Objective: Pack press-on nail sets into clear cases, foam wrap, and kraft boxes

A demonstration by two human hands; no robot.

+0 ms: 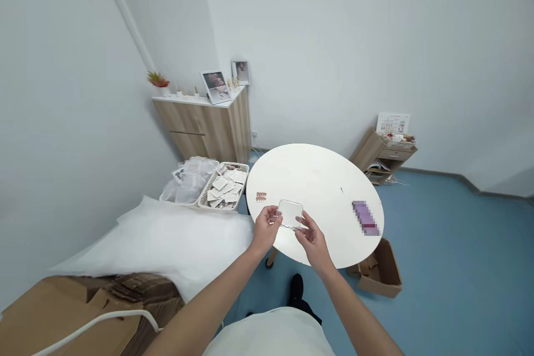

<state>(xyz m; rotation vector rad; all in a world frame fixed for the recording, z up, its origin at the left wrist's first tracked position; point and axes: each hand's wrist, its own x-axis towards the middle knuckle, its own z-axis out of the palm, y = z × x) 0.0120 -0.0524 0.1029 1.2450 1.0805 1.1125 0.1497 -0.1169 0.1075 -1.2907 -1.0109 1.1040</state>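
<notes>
Between my two hands is a clear plastic box (290,213), square with rounded corners, held above the near part of the white round table (317,172). Fingers and thumb of my left hand (266,228) pinch its left edge. On the opposite edge, my right hand (314,238) grips it the same way. Whether its lid is up cannot be told, and it looks see-through. Just beyond my left hand lies a small set of pinkish press-on nails (261,196), laid out in rows on the tabletop.
A blurred purple item (366,218) lies at the table's right, near a small dark sliver (342,189). Left of the table stand a basket of white packets (227,186) and a bin of clear bags (189,178). An open cardboard box (379,272) sits on the floor at right.
</notes>
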